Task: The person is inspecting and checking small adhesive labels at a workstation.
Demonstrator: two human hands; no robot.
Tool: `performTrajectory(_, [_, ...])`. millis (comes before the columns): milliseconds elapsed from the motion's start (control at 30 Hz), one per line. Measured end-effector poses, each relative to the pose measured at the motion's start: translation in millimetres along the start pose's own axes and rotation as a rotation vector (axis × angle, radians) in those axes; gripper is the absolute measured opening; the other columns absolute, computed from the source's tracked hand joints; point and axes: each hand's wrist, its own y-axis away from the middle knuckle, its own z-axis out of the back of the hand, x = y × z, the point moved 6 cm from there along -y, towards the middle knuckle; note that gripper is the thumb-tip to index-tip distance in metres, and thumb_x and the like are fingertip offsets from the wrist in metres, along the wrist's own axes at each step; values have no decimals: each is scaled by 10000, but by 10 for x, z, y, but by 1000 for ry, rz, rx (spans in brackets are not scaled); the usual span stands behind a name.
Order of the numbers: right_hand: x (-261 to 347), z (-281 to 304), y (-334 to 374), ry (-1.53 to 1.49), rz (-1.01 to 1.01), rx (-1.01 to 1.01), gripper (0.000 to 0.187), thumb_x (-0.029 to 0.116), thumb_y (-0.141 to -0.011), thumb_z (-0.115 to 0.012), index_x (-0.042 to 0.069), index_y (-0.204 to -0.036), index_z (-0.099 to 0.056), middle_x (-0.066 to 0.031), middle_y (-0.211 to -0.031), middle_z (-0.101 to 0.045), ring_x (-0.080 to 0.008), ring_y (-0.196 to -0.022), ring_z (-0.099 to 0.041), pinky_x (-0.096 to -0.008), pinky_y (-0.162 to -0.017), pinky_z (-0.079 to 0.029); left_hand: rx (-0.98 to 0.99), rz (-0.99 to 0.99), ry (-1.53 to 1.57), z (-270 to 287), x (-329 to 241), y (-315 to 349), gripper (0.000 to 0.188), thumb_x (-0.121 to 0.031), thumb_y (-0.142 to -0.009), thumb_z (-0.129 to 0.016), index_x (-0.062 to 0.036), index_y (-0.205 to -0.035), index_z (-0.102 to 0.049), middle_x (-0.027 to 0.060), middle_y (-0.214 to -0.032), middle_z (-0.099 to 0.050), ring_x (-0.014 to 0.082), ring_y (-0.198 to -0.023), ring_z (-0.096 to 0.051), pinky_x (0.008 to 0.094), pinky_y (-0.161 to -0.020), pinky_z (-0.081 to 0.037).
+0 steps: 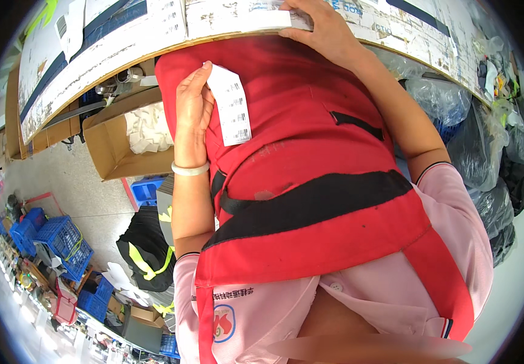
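My left hand (195, 100) is closed on a strip of white labels (233, 109), pinching its top end between thumb and fingers. The strip bears several small black barcodes and hangs in front of the red apron (298, 121) over my lap. At the table edge, my right hand (325, 27) rests with its thumb and forefinger apart. The end of a flat white paper strip (243, 22) lies beside those fingertips on the worn tabletop (371, 27). Whether the fingers touch that strip, I cannot tell.
More white label sheets (70, 30) lie on the table at left. Below the table stands an open cardboard box (107, 148) with pale pieces inside. Blue crates (64, 246) and a black bundle (146, 242) are on the left; filled plastic bags (477, 145) crowd the right.
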Motion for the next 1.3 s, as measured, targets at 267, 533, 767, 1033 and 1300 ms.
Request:
performTrajectory(267, [61, 91, -131, -406, -266, -11, 182, 122, -865, -658, -9, -984, -617, -60, -810, -619, -138, -743, -597, -264, -664, -503, 30, 10, 2, 25, 8, 14, 176, -105, -936, -563, 45, -953, -653, 98, -868, -678, 159, -775, -660, 266, -702, -547])
performTrajectory(533, [-250, -168, -179, -667, -478, 100, 152, 108, -898, -617, -43, -884, -623, -87, -719, -631, -128, -577, -590, -233, -506, -496, 20, 16, 25, 14, 14, 10, 179, -108, -936, -564, 48, -945, -650, 99, -857, -678, 157, -765, -659, 262, -703, -541])
performTrajectory(767, [-205, -146, -235, -655, -533, 149, 153, 94, -890, -619, -57, -869, -621, -109, -722, -638, -152, -586, -613, -248, -512, -515, 15, 12, 15, -7, -13, 3, 176, -106, -934, -567, 50, -945, -648, 101, -854, -676, 158, -760, -659, 261, -693, -541])
performTrajectory(1033, [-221, -154, -242, -641, -559, 170, 151, 87, -887, -616, -62, -868, -626, -118, -720, -649, -157, -587, -621, -254, -514, -525, 14, 12, 5, -11, -6, 19, 181, -109, -934, -566, 53, -940, -647, 104, -852, -676, 162, -753, -659, 263, -692, -541])
performTrajectory(1300, [-282, -190, -253, -637, -539, 178, 133, 80, -884, -613, -51, -865, -630, -113, -720, -652, -152, -584, -623, -250, -507, -524, 16, 7, 4, -13, -2, 14, 183, -111, -934, -567, 54, -932, -647, 106, -858, -676, 165, -763, -659, 264, -703, -539])
